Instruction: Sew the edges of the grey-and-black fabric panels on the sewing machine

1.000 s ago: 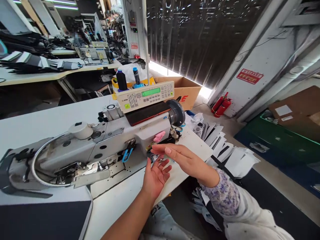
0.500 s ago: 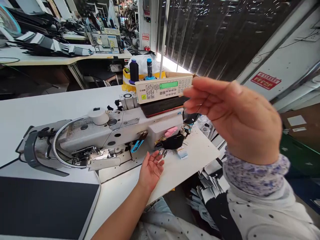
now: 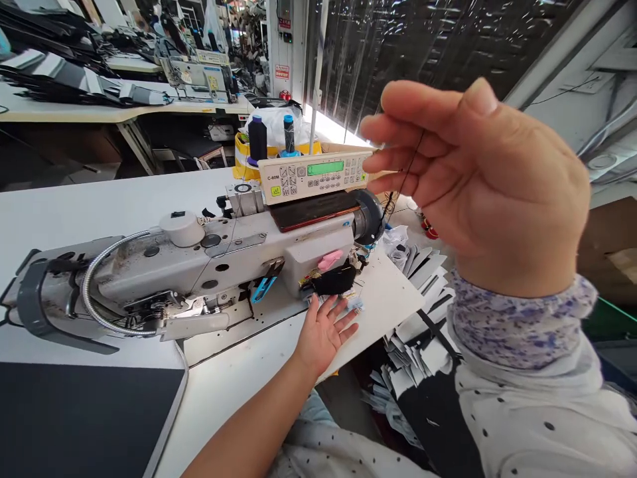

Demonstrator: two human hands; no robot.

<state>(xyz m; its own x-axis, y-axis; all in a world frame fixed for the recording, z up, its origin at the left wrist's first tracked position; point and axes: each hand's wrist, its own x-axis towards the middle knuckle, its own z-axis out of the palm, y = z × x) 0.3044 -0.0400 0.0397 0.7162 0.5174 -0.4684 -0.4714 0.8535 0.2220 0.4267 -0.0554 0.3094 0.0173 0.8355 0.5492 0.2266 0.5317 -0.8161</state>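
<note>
My right hand (image 3: pixel 497 179) is raised at the right, palm turned toward me, fingers long and slightly curved. A black thread (image 3: pixel 414 159) runs from between its fingers down toward the rounded end of the sewing machine (image 3: pixel 239 249). Where exactly the fingers grip it is partly hidden. Low in front of the machine, my left hand (image 3: pixel 326 332) is open, palm up and fingers spread. Its fingertips are just below a black cloth bundle (image 3: pixel 336 279) on the machine's side. Pink material (image 3: pixel 329 259) sits above that bundle. Blue-handled thread snips (image 3: pixel 263 289) hang nearby on the machine body.
A control panel (image 3: pixel 318 174) with a green display stands on the machine. Behind it are thread cones (image 3: pixel 257 138). A black sheet (image 3: pixel 84 418) lies on the white table (image 3: pixel 229 392) at left. Stacked cut pieces (image 3: pixel 418 358) are below right. Another sewing machine (image 3: pixel 199 76) stands behind.
My right hand has risen slightly, and the thread has moved up with it. My left hand has shifted right and spread its fingers. The view has turned a little to the right.
</note>
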